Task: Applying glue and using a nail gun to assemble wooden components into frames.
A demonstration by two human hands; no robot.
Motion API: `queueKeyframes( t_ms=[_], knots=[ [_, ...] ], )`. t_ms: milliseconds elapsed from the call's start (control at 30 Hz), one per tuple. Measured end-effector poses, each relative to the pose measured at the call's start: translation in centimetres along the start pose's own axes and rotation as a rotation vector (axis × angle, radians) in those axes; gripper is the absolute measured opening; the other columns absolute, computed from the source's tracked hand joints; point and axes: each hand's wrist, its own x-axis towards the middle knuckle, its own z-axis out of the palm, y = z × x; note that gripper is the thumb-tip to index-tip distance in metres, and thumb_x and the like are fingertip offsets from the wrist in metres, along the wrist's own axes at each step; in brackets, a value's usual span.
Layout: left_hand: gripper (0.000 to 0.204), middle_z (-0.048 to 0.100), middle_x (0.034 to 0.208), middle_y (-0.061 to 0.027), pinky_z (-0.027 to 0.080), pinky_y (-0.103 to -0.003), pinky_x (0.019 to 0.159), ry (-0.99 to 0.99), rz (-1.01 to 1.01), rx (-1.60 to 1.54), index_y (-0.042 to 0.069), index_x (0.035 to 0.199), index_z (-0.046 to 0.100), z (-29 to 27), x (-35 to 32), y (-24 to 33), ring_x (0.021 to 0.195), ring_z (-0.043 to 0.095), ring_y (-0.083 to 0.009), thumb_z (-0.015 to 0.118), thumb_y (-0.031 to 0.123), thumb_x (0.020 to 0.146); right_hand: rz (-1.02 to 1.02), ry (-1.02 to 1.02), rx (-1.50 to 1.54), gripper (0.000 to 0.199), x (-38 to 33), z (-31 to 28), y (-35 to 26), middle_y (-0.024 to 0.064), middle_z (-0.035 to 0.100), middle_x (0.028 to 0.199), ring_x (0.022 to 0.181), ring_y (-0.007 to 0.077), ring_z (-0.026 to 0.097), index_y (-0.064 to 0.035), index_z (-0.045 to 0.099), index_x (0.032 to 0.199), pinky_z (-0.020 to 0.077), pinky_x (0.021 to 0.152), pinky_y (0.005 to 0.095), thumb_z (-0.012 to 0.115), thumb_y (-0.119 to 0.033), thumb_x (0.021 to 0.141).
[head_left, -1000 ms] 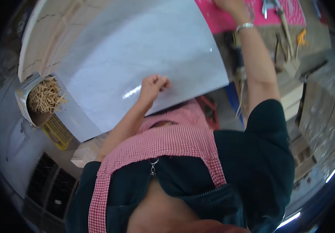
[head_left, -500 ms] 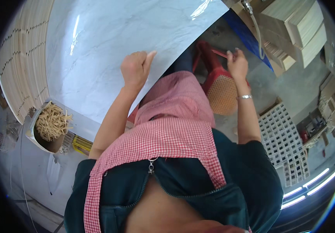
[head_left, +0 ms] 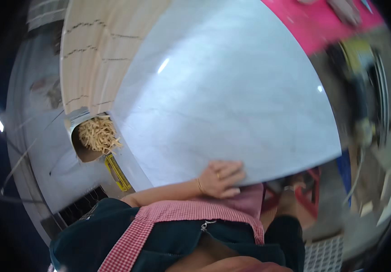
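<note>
My left hand (head_left: 222,178) lies at the near edge of the white marble-patterned tabletop (head_left: 231,104), fingers loosely bent and pointing right. It holds nothing that I can see, and a ring shows on one finger. Low on the right, my right hand (head_left: 298,182) reaches down beside the red stool (head_left: 314,192), below table height. Shadow and blur hide its fingers, so I cannot tell whether it grips the stool. The pink checked apron (head_left: 204,207) covers my front and lap.
A stack of pale wooden strips (head_left: 95,54) runs along the table's left side. Below it, a bin (head_left: 85,154) holds curly pale strips (head_left: 99,134), beside a yellow-framed object (head_left: 118,172). A pink surface (head_left: 313,22) lies far right; a white grid crate (head_left: 324,254) stands lower right.
The view has swung right, showing the pink surface. My left hand has come down from above the table to its near edge. The right hand has gone lower, near the stool.
</note>
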Motion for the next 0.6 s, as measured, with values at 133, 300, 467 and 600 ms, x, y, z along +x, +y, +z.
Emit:
queueKeyframes(
  t_ms=[133,300,467,600],
  knots=[
    [0.043,0.052,0.141,-0.0127,0.045,-0.033,0.089,0.030,-0.025,-0.098,0.009,0.125,0.064,0.0,0.1,0.2,0.105,0.057,-0.0246,0.058,0.039,0.095,0.055,0.470,1.405,0.075,3.5,2.1,-6.9,0.0084,0.046,0.152,0.131,0.0352,0.046,-0.0164,0.036,0.154,0.0342,0.108,0.0509,0.026,-0.067,0.099],
    [0.030,0.050,0.145,-0.0132,0.045,-0.031,0.092,0.078,0.015,-0.035,0.008,0.124,0.061,0.7,0.0,-0.5,0.115,0.055,-0.0231,0.055,0.023,0.099,0.034,0.268,1.708,0.077,5.3,4.0,-13.2,0.0068,0.049,0.150,0.135,0.0300,0.046,-0.0172,0.040,0.153,0.0343,0.115,0.0442,0.022,-0.070,0.099],
    [0.028,0.049,0.146,-0.0138,0.045,-0.031,0.098,0.090,0.019,-0.168,0.008,0.126,0.058,-0.1,-0.1,-0.9,0.125,0.053,-0.0229,0.055,0.016,0.099,-0.073,-0.237,1.542,0.078,5.9,6.2,-17.4,0.0066,0.049,0.150,0.135,0.0293,0.046,-0.0177,0.042,0.152,0.0369,0.114,0.0439,0.021,-0.071,0.099],
    [0.030,0.050,0.146,-0.0141,0.045,-0.032,0.101,0.133,-0.001,-0.234,0.008,0.127,0.056,-0.6,0.0,-1.6,0.128,0.053,-0.0235,0.056,0.015,0.098,0.057,-0.354,1.641,0.077,8.5,2.2,-17.5,0.0071,0.050,0.149,0.133,0.0292,0.047,-0.0177,0.044,0.151,0.0398,0.111,0.0445,0.020,-0.070,0.099]
  ],
)
